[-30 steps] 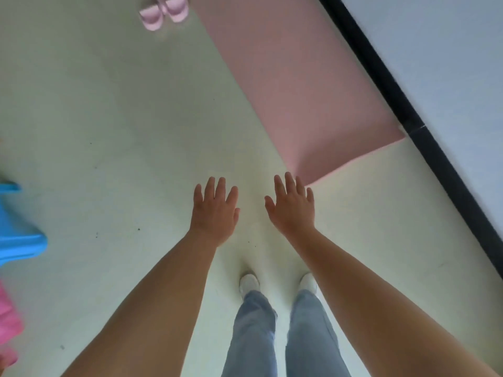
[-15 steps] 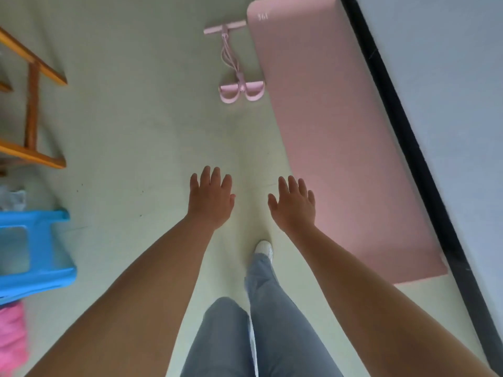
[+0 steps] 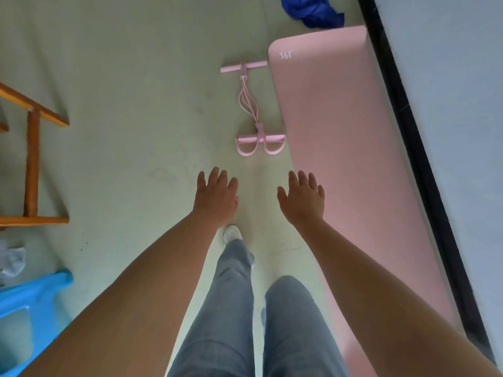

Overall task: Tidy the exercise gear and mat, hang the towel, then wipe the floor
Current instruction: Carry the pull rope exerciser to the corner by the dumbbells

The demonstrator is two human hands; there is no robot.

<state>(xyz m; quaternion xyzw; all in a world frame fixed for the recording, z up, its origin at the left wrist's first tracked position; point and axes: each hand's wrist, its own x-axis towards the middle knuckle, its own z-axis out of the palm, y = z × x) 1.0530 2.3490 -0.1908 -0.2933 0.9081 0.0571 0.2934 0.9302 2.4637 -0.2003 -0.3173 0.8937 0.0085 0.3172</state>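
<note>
A pink exercise mat (image 3: 340, 148) lies flat along the wall on the right. Just left of it a pink pedal resistance band (image 3: 251, 110) lies on the floor, its bar far and its foot loops near. A crumpled blue towel (image 3: 313, 9) sits on the floor beyond the mat's far end. My left hand (image 3: 216, 197) and my right hand (image 3: 303, 200) are stretched out in front of me, palms down, fingers apart, holding nothing. Both hover short of the band's foot loops; the right hand is at the mat's left edge.
A wooden frame (image 3: 32, 164) stands at the left. A blue plastic stool (image 3: 30, 317) is at the lower left with a crumpled grey cloth (image 3: 12, 261) behind it. A black baseboard (image 3: 416, 159) runs along the white wall. My legs and one white shoe (image 3: 231, 234) are below.
The view has moved forward along the mat: the band and mat's far end are nearer and the blue towel has come into sight. Both hands stay open and outstretched.
</note>
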